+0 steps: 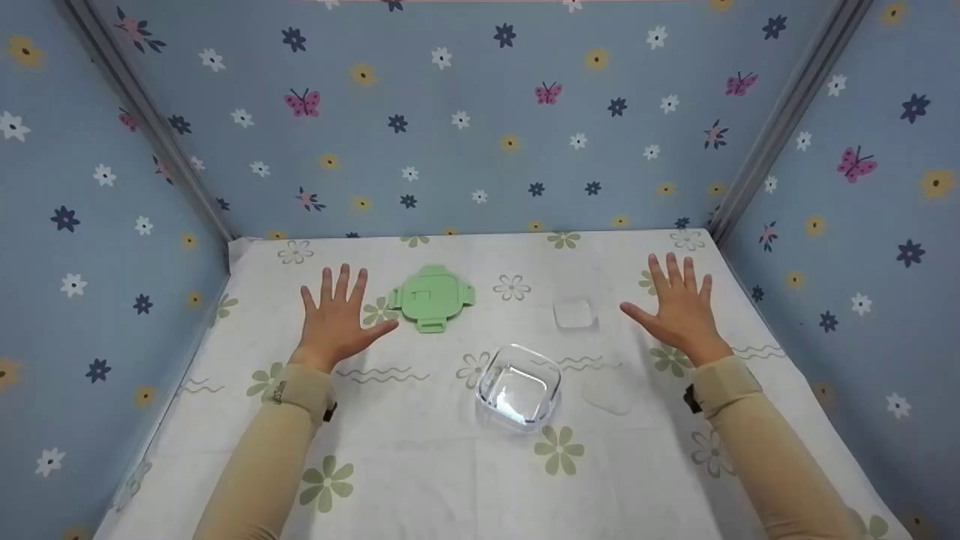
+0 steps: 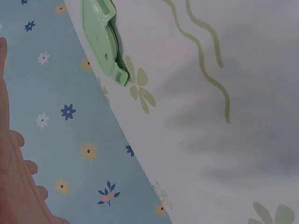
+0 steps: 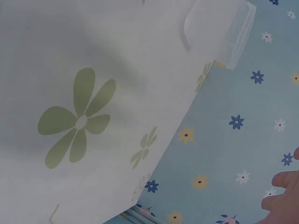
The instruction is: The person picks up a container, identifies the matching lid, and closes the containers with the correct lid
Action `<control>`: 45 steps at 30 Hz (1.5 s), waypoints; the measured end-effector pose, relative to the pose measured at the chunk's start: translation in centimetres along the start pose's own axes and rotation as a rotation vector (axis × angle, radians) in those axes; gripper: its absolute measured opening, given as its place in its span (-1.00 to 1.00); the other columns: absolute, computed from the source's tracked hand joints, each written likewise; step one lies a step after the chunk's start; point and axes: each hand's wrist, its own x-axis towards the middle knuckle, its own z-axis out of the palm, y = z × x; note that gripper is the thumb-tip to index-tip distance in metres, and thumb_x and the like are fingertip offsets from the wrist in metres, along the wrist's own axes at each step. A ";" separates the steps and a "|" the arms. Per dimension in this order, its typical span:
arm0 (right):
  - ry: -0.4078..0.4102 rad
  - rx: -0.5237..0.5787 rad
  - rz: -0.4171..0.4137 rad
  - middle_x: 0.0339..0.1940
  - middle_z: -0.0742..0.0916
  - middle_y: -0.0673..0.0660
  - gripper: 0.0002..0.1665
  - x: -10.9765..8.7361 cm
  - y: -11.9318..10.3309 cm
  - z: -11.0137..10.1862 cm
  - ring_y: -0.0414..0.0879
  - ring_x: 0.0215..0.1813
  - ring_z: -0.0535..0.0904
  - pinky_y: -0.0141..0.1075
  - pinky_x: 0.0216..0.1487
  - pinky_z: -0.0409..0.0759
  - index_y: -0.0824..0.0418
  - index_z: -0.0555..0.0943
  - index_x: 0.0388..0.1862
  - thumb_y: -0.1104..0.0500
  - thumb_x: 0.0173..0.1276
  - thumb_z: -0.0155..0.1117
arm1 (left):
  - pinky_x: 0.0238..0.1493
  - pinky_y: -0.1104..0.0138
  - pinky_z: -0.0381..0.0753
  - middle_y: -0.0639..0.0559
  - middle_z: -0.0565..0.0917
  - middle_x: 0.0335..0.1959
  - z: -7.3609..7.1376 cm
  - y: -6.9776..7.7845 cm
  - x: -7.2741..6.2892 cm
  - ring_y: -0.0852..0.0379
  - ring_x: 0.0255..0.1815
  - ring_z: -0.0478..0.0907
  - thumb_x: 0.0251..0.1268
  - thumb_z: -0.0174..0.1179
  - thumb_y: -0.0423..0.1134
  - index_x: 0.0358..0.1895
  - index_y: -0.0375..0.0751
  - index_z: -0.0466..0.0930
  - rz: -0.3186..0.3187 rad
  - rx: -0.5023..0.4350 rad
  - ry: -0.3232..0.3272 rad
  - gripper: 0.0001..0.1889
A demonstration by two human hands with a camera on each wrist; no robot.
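Observation:
My left hand (image 1: pixel 337 322) is held over the cloth with its fingers spread and straight, holding nothing. Nearest to it is a green lid (image 1: pixel 433 298) with locking flaps, just right of the thumb; part of this lid (image 2: pixel 100 42) shows in the left wrist view. My right hand (image 1: pixel 681 315) is likewise spread and bare. Left of its thumb stands a small clear square piece (image 1: pixel 574 313), its kind hard to tell. A square glass container (image 1: pixel 519 420) sits open-topped between the arms. Beside it lies a thin clear ring (image 1: pixel 619 412), faint against the cloth.
A white cloth (image 1: pixel 420 480) with green flowers covers the table. Blue flowered panels (image 1: pixel 465 90) rise behind it and on both sides, joined by grey corner posts (image 1: pixel 787 116).

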 end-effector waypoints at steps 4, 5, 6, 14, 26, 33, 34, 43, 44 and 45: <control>0.018 -0.002 -0.010 0.84 -0.08 0.41 0.32 -0.1 -0.4 0.2 0.50 0.81 -0.28 0.56 0.65 -0.37 0.14 -0.16 0.86 -0.55 0.50 0.15 | 0.62 -0.57 -0.31 -0.35 -0.13 0.82 0.0 0.6 0.0 -0.47 0.81 -0.32 0.38 0.16 0.55 0.82 -0.13 -0.13 0.011 -0.014 -0.006 0.21; 0.025 -0.003 -0.013 0.84 -0.08 0.41 0.32 -0.1 -0.5 0.3 0.50 0.81 -0.27 0.55 0.66 -0.37 0.14 -0.15 0.86 -0.55 0.50 0.16 | 0.62 -0.57 -0.32 -0.35 -0.14 0.82 0.0 0.7 0.0 -0.47 0.81 -0.33 0.38 0.16 0.56 0.82 -0.13 -0.13 0.012 -0.021 -0.006 0.21; 0.031 -0.004 -0.016 0.84 -0.07 0.41 0.33 -0.2 -0.6 0.3 0.50 0.81 -0.26 0.55 0.66 -0.36 0.15 -0.14 0.86 -0.55 0.49 0.17 | 0.62 -0.56 -0.32 -0.35 -0.14 0.82 0.0 0.8 0.0 -0.47 0.81 -0.33 0.38 0.16 0.55 0.82 -0.13 -0.14 0.013 -0.027 -0.007 0.21; 0.099 0.061 -0.055 0.83 0.04 0.42 0.31 -0.8 -1.8 0.6 0.47 0.81 -0.15 0.51 0.69 -0.24 0.19 -0.05 0.84 -0.44 0.46 0.32 | 0.63 -0.55 -0.22 -0.36 -0.11 0.82 0.3 1.7 -0.3 -0.49 0.81 -0.26 0.39 0.17 0.54 0.81 -0.16 -0.14 0.005 -0.073 -0.007 0.22; 0.141 0.213 -0.074 0.79 0.18 0.44 0.26 -1.3 -3.2 0.8 0.44 0.79 0.01 0.41 0.73 -0.04 0.27 0.06 0.81 -0.25 0.43 0.48 | 0.67 -0.48 -0.19 -0.35 -0.08 0.82 0.2 3.1 -0.6 -0.46 0.82 -0.28 0.39 0.27 0.47 0.81 -0.20 -0.13 0.006 -0.221 -0.012 0.22; 0.131 0.332 -0.058 0.79 0.21 0.39 0.25 -1.4 -4.1 0.6 0.39 0.79 0.06 0.39 0.72 0.03 0.27 0.09 0.80 -0.21 0.41 0.53 | 0.74 -0.35 -0.11 -0.37 -0.02 0.80 0.3 3.4 -0.7 -0.45 0.81 -0.21 0.45 0.28 0.39 0.79 -0.27 -0.11 0.001 -0.340 -0.008 0.18; 0.130 0.351 -0.054 0.79 0.21 0.39 0.25 -1.3 -4.2 0.6 0.38 0.79 0.06 0.40 0.71 0.05 0.26 0.09 0.80 -0.19 0.41 0.54 | 0.75 -0.32 -0.12 -0.37 -0.01 0.80 0.3 3.4 -0.7 -0.45 0.81 -0.21 0.45 0.28 0.39 0.79 -0.28 -0.11 0.001 -0.354 -0.009 0.18; 0.132 0.518 -0.020 0.75 0.29 0.41 0.22 -1.6 -4.7 1.0 0.40 0.71 0.25 0.35 0.67 0.24 0.29 0.14 0.78 -0.03 0.37 0.63 | 0.75 -0.26 0.00 -0.30 -0.03 0.82 0.4 3.9 -1.0 -0.38 0.83 -0.15 0.40 0.35 0.38 0.80 -0.22 -0.10 -0.029 -0.468 -0.012 0.20; 0.132 0.526 -0.019 0.75 0.29 0.41 0.21 -1.7 -4.8 1.0 0.41 0.70 0.26 0.35 0.66 0.26 0.30 0.14 0.77 -0.01 0.37 0.64 | 0.75 -0.26 0.02 -0.29 -0.03 0.82 0.4 3.9 -1.0 -0.37 0.83 -0.15 0.39 0.36 0.37 0.80 -0.21 -0.10 -0.032 -0.484 -0.014 0.20; 0.131 0.535 -0.018 0.75 0.30 0.41 0.21 -1.7 -4.8 1.1 0.41 0.69 0.28 0.35 0.65 0.27 0.31 0.14 0.77 0.00 0.36 0.64 | 0.75 -0.26 0.03 -0.28 -0.03 0.82 0.4 4.0 -1.1 -0.35 0.83 -0.16 0.39 0.36 0.37 0.80 -0.20 -0.09 -0.034 -0.497 -0.016 0.20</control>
